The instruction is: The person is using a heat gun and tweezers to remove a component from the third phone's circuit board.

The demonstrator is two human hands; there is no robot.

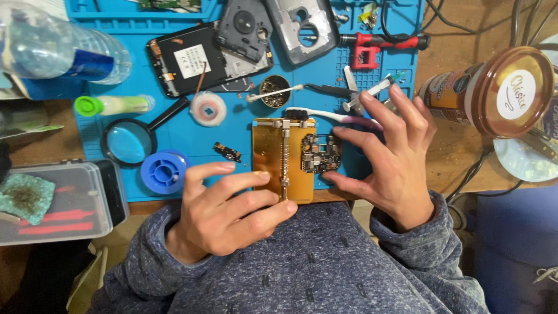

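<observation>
The person's left hand [224, 212] is curled around the near left corner of a flat gold-coloured metal board holder [273, 163], fingers bent and pressing on its edge and top face, thumb at its near edge. The holder lies at the front edge of a blue silicone work mat [174, 134] on the wooden counter [442, 145]. A small dark circuit board [321, 154] sits clamped at the holder's right side. The right hand [392, 163] is spread open, fingers apart; its thumb and forefinger touch the circuit board from the right and from below, gripping nothing closed.

Just behind the holder lies a white toothbrush with a purple handle [331, 116], and beyond it a small round tin of tiny screws [274, 91] with a cotton swab [273, 93] across it. Near the right fingertips are black tweezers [328, 89] and a clear plastic syringe [372, 90]. Further back rest a black opened phone body [186, 61], a grey back cover [244, 29] and a red-handled screwdriver [383, 42].

To the left of the holder are a blue spool [165, 171], a black-framed magnifying glass [128, 142], a small white roll of tape [208, 108] and a tiny loose dark component [228, 152]. A clear plastic water bottle [58, 52] lies at the far left, and a brown-lidded jar [494, 87] stands well apart on the right.
</observation>
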